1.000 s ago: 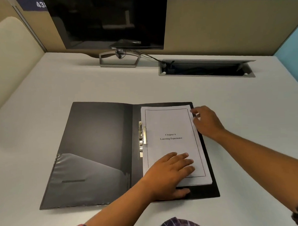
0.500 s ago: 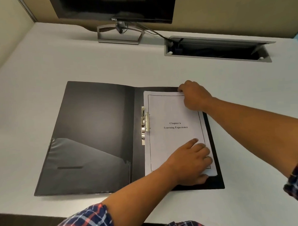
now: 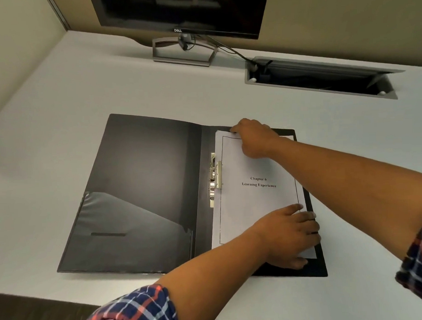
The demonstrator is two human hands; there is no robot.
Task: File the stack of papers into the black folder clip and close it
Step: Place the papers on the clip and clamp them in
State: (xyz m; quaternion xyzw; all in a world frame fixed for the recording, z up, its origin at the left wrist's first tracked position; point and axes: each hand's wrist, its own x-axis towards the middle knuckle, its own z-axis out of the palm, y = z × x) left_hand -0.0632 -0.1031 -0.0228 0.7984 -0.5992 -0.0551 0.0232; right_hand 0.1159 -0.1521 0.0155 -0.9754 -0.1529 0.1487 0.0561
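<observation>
Papers, a white printed stack [image 3: 254,194], lie on the right leaf of the open black plastic folder [image 3: 144,191], their left edge under the metal spring clip [image 3: 215,178]. Left hand [image 3: 289,236] presses flat, fingers spread, on the lower right corner; right hand [image 3: 254,136], curled, holds the top edge. Best square the edges against the spine before closing the cover, on the white desk [image 3: 107,87].

– Folder [image 3: 144,186], centre of frame: colour?
– Black, with a silver-gold metal clip [image 3: 215,178]. Papers [image 3: 254,199] on its right half: white, black printed title and thin black border
– Sleeves?
– Plaid [image 3: 138,310], lower left: navy, red, white
– Surroundings?
– White desk [image 3: 59,105]; black monitor [image 3: 181,12], silver stand, upper centre
</observation>
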